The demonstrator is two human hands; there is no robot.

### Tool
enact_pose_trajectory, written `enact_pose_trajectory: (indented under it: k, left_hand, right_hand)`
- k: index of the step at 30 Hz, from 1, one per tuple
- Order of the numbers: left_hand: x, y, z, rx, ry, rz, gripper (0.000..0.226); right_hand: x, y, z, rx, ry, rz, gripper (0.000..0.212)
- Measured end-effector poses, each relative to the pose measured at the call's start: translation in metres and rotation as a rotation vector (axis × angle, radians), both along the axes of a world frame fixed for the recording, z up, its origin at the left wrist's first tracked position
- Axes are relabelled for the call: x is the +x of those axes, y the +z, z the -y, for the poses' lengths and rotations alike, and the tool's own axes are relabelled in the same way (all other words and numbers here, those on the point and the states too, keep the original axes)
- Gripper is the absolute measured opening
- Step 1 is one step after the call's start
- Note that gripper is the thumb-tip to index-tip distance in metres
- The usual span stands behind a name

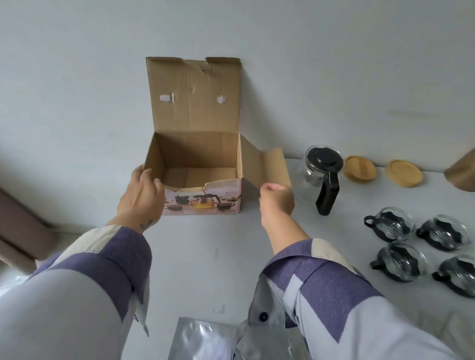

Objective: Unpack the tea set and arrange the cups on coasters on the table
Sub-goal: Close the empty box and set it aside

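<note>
Four cups (pixel 390 224), two coasters (pixel 360 169), one teapot (pixel 323 174).
</note>
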State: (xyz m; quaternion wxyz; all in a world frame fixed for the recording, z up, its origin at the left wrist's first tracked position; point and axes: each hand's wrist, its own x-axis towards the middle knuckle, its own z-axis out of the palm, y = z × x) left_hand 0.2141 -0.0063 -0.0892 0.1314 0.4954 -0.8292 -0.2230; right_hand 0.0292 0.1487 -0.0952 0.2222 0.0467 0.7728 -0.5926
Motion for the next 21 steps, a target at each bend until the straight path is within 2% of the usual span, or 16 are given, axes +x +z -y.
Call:
enact_pose_trajectory:
  k: [5,8,10,12,14,18,19,21]
  left_hand:
    - [-0.001,0.000,0.002,0.011,-0.001,-0.009,0.051]
    - [-0.009,0.001,0.000,0.011,-0.025,-0.032,0.050]
    - [-0.013,-0.001,0.000,-0.002,-0.049,-0.057,0.047]
    - [-0.016,-0.003,0.000,-0.005,-0.061,-0.120,0.044]
    - [-0.017,-0.006,-0.001,0.047,0.004,-0.249,0.045]
    - [-0.023,-0.005,0.009,0.339,0.355,-0.504,0.061]
    - [-0.025,-0.004,0.012,0.338,0.396,-0.535,0.062]
    - [-0.025,0.002,0.016,0.153,0.407,-0.617,0.055]
  right_hand:
    - [0.008,0.032,0.011,0.045,-0.083,-0.593,0.021]
    - [0.018,0.039,0.012,0.058,0.093,-0.916,0.023]
    - [0.022,0.035,0.012,0.099,0.275,-1.043,0.028]
    - [0.018,0.025,0.012,0.151,0.438,-1.047,0.036]
    - [0.010,0.013,0.012,0.238,0.556,-0.919,0.043]
    - [0.003,-0.001,0.011,0.268,0.561,-0.806,0.038]
    - [0.003,-0.002,0.012,0.256,0.551,-0.809,0.038]
    - [0.004,-0.003,0.014,0.246,0.527,-0.824,0.037]
